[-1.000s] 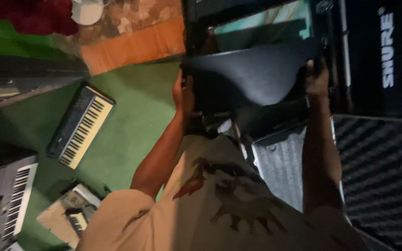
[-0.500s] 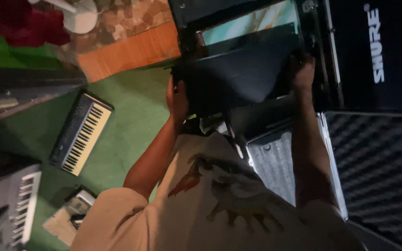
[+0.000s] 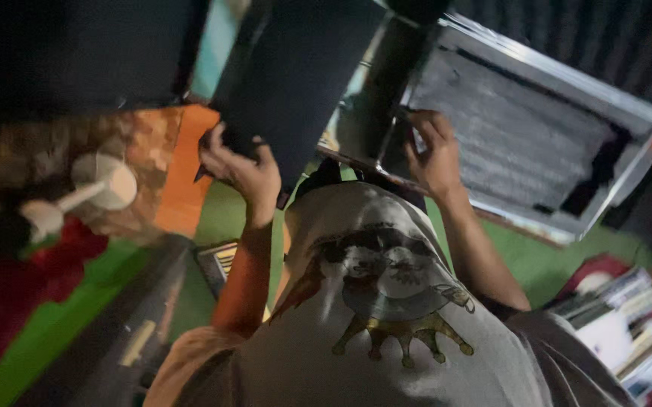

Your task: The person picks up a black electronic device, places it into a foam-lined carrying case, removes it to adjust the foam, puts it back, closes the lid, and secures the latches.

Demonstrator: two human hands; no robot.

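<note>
Left hand fingers curled on lower edge of the dark panel, held overhead. Right hand fingers pinch its far edge, against the foam-lined case. Green floor crowded below.

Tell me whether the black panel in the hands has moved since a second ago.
Cannot tell. The black panel sits differently in frame, but the head camera swung too; the open foam-lined case shifted with it.

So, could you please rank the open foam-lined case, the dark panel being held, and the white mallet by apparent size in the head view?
1. Open foam-lined case
2. Dark panel, gripped by the left hand; it is nearer the camera, so its rank against the case is unsure
3. White mallet, clearly smallest
</note>
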